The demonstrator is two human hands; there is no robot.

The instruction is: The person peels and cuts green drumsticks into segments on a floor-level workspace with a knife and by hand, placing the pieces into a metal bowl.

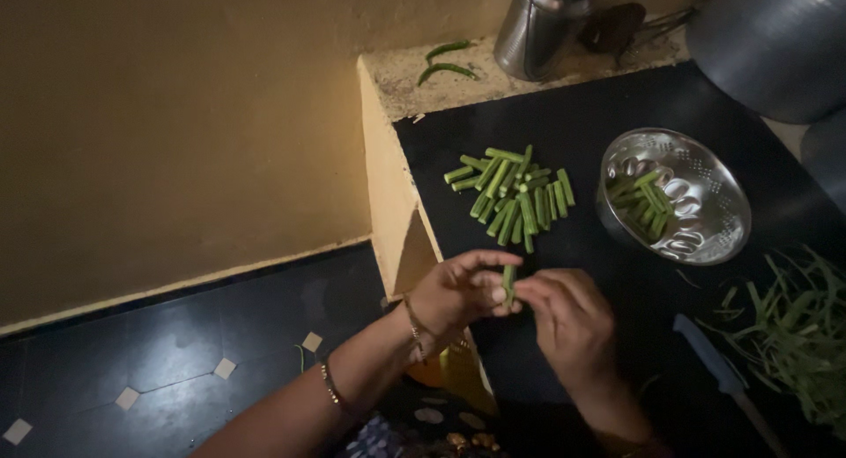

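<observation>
Green stalk piece (508, 283) pinched between fingertips of left hand (458, 290) and right hand (568, 321), held above desk (573, 123) edge. If grip loosened, piece likely dropped to floor (176, 361).

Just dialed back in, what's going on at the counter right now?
A person holds one short green stalk piece between the left hand and right hand over the black counter. A pile of cut pieces lies ahead, a few more sit in the steel colander, and peeled strips lie beside a knife.
</observation>
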